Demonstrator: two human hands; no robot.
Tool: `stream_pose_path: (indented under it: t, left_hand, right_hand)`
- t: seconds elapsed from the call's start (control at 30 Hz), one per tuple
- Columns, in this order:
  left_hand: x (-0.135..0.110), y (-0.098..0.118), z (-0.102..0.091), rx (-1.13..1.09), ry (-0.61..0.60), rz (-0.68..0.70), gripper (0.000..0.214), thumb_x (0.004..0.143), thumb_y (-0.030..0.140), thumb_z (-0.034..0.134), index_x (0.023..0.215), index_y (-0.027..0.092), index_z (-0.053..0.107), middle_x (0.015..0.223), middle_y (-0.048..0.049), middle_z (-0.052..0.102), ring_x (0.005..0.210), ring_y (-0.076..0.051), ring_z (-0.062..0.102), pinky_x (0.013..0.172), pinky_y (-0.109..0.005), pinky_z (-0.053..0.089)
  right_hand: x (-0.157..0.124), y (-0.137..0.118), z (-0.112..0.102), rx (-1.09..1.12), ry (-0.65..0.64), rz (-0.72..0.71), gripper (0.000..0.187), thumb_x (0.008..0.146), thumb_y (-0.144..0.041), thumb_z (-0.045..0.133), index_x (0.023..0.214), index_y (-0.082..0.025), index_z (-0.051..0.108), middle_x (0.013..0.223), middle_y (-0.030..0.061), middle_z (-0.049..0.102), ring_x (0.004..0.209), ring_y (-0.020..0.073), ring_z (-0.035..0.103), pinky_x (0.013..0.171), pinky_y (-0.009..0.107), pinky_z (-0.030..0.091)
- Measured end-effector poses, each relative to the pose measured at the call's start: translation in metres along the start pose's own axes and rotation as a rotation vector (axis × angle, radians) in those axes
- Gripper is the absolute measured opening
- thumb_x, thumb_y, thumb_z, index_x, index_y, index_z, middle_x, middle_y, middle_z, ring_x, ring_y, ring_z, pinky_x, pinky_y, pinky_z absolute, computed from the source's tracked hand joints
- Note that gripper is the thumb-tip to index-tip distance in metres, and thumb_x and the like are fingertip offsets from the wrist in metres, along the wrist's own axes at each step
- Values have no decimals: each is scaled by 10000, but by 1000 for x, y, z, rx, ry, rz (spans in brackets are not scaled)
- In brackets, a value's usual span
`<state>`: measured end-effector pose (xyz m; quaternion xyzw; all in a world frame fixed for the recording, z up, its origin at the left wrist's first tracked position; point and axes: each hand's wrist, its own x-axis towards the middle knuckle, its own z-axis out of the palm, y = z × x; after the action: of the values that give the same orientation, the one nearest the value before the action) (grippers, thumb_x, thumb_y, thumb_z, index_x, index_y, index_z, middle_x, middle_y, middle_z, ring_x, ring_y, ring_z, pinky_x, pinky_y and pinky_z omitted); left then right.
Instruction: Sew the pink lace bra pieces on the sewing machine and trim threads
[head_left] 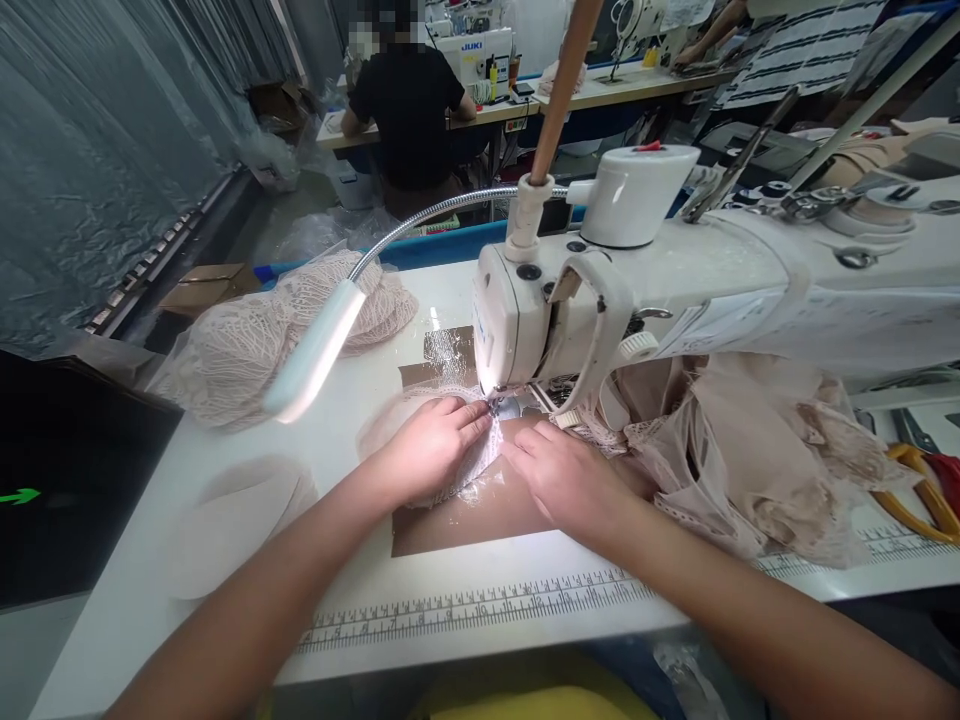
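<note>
A sewing machine (517, 320) stands over the table, its needle area lit brightly. Beneath the needle lies a pale pink lace fabric piece (397, 415), partly covered by my hands. My left hand (435, 445) rests on this lace just left of the presser foot, its fingers stretched flat and pointing at the needle. To the right of the seam, my right hand (566, 475) has its thumb and forefinger pinched together at the lace's edge; the exact grip is partly hidden. Brown tape (457, 532) covers the tabletop under both hands.
Stacked lace pieces (240, 335) lie behind a bendable lamp (319, 350). Pale round cut pieces (229, 520) sit at the left. Sewn beige garments (727, 440) heap at the right, beside yellow-handled scissors (911, 495). A printed ruler (480, 607) runs along the front edge. A co-worker (409, 110) sits beyond.
</note>
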<state>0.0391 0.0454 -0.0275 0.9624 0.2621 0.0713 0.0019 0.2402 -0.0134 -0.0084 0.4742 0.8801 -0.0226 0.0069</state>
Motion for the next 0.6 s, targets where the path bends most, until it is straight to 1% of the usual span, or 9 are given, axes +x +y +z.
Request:
stream_pose_path:
  t: [0.1,0.23,0.3,0.47,0.6]
  left_hand:
    - [3,-6,0,-2,-8,-9,414,891,168,454,1290,82,525,1342,-131,531,1061,-272,514,860,-398,474]
    - [4,-9,0,-3,11,-52,392,901,173,450,1274,100,542,1289,-145,567,1013,-269,527,840,-416,476]
    - [2,-6,-1,-10,36,-61,363,914,180,440,1246,110,565,1280,-149,570,1003,-263,528,841,-420,475]
    - [-6,6,-2,-78,64,7,335,915,163,451,1219,128,588,1284,-111,580,988,-234,524,866,-395,470]
    - [-7,5,1,-78,60,9,363,895,147,471,1243,116,573,1301,-115,573,1029,-250,512,892,-415,462]
  right_hand:
    - [5,1,1,-11,-36,35,328,793,3,448,1004,-154,645,882,70,632,778,196,524,652,306,369]
    - [7,2,6,-31,-20,67,400,810,0,447,1134,-159,620,923,69,640,768,192,539,626,301,376]
    - [7,3,9,-38,7,66,402,815,-5,455,1147,-160,620,922,70,646,774,193,545,618,297,379]
    - [6,6,16,-36,97,41,380,825,-21,463,1142,-147,631,907,75,653,807,195,551,625,287,392]
    - [7,7,17,-34,127,37,399,805,-3,463,1133,-148,638,902,76,655,817,191,552,607,280,387]
